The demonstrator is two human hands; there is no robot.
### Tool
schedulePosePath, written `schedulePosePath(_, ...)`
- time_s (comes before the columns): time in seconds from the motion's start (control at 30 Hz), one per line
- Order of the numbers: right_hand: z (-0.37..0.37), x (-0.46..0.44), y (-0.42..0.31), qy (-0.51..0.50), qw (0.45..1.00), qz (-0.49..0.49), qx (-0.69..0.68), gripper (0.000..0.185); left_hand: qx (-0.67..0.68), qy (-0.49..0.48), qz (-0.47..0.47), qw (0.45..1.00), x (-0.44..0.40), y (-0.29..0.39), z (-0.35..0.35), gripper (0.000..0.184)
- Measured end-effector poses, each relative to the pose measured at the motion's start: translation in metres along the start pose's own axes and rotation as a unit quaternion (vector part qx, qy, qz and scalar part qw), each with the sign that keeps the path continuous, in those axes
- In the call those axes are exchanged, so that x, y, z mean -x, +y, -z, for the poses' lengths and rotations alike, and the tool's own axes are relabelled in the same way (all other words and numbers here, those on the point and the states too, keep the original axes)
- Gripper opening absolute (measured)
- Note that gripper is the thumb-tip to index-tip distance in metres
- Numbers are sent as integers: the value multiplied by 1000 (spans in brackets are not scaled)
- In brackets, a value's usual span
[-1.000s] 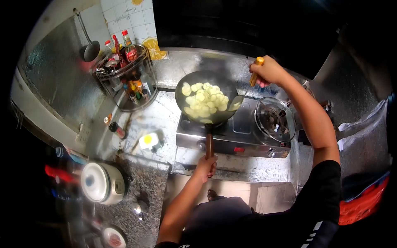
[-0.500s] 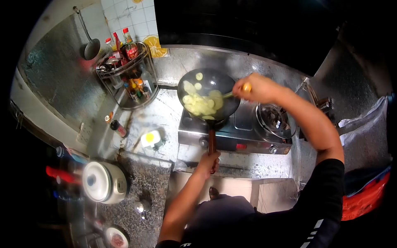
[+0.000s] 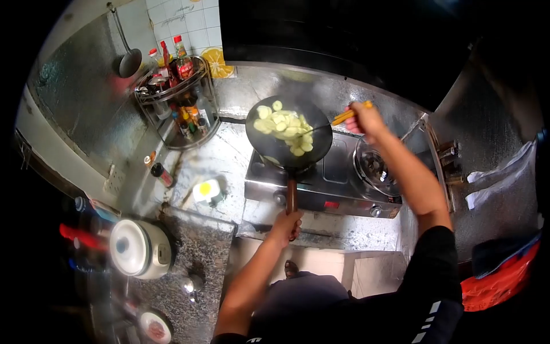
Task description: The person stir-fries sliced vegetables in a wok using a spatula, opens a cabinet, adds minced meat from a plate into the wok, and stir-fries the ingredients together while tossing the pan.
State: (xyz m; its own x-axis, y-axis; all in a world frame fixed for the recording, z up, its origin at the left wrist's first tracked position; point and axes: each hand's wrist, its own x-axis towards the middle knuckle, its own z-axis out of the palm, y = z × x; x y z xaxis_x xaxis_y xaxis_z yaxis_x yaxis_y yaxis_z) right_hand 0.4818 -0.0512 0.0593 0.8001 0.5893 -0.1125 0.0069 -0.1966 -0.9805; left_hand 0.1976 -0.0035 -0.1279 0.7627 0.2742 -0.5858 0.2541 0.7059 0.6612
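A dark wok [image 3: 266, 146] sits over the left burner of the gas stove [image 3: 312, 192]. Pale green-yellow round slices of a vegetable [image 3: 283, 123] lie heaped in it. My left hand [image 3: 285, 226] is closed around the wok's brown wooden handle [image 3: 292, 195]. To the right of the wok, my right hand [image 3: 365, 121] grips the yellow handle of a spatula [image 3: 344, 117]. The spatula's thin shaft reaches in among the slices, and its blade is hidden by them.
The second burner [image 3: 375, 163] is at the stove's right. Left stand a rack of sauce bottles [image 3: 177, 103], a white dish with something yellow [image 3: 206, 190], a small bottle [image 3: 162, 174], a rice cooker [image 3: 140, 249] and a bowl of meat [image 3: 156, 328]. A ladle [image 3: 130, 62] hangs on the wall.
The slices have shifted up and toward the middle of the wok, some spreading right. My right hand has moved right with the spatula. My left hand still grips the wok handle.
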Motion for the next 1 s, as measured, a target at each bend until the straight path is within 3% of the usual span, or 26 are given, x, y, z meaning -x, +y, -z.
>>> schedulePosePath(0.07,13,16,-49,-68,991,4,117,28,-10,-1,7,1000,-3,-4,1,17)
schedulePosePath(0.1,3,32,-70,-48,981,15,187,29,-11,-1,9,1000,-2,-5,0,17)
schedulePosePath(0.2,-19,24,-69,-62,956,13,286,30,-10,4,10,1000,-2,-3,0,18)
schedulePosePath(0.33,-58,-4,-3,-57,989,62,122,25,1,-23,-17,1000,-2,1,1,15)
schedulePosePath(0.4,-64,7,9,-94,983,96,123,23,5,-45,-31,999,2,-2,-1,13)
schedulePosePath(0.47,-62,13,1,-127,975,135,119,22,3,-3,-16,1000,1,-1,-4,12)
schedulePosePath(0.53,-46,41,-39,-163,934,161,275,22,4,3,-9,1000,1,-2,-4,12)
schedulePosePath(0.67,-7,27,-71,-106,941,42,318,26,7,3,-8,1000,0,-2,-6,12)
schedulePosePath(0.77,-14,4,-44,-86,973,-15,214,26,-1,3,-2,1000,-3,-4,-4,13)
schedulePosePath(0.87,-47,-8,14,12,1000,9,19,23,11,9,3,1000,2,1,-8,15)
schedulePosePath(0.97,-40,-16,36,49,995,40,-77,21,31,-17,-3,999,0,1,-9,18)
schedulePosePath(1.0,-27,-9,13,35,999,36,-18,22,32,-16,-6,999,-2,2,-8,18)
